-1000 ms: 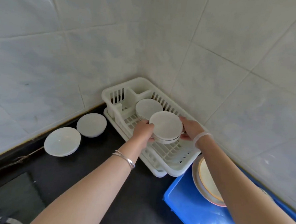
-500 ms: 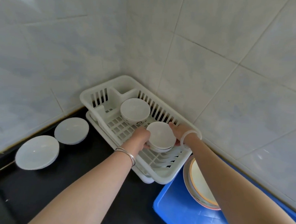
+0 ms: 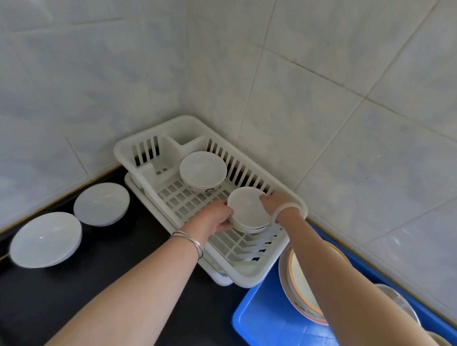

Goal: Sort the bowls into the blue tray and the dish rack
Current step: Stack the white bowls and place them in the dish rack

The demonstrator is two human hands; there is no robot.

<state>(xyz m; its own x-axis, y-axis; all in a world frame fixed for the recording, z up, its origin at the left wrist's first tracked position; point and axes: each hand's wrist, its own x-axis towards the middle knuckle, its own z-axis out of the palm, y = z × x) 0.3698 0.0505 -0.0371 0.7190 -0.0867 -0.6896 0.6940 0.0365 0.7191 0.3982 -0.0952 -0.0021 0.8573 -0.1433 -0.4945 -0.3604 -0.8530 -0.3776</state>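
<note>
A white dish rack (image 3: 245,274) stands in the tiled corner. Inside it at the back sits a small stack of white bowls (image 3: 203,170). A second stack of white bowls (image 3: 246,210) sits low in the rack's right half. My left hand (image 3: 215,217) grips that stack's left side and my right hand (image 3: 273,202) holds its far right rim. Two shallow white bowls (image 3: 101,204) (image 3: 46,239) lie on the black counter left of the rack. The blue tray (image 3: 271,328) at the lower right holds an orange-rimmed plate (image 3: 299,284), partly hidden by my right arm.
The black counter (image 3: 109,272) runs from the rack to the front left. Tiled walls close in behind and to the right of the rack. More dishes (image 3: 401,301) show in the tray past my right forearm.
Both hands have lowered the bowl stack down into the rack's right half. The view has shifted, so the blue tray shows more.
</note>
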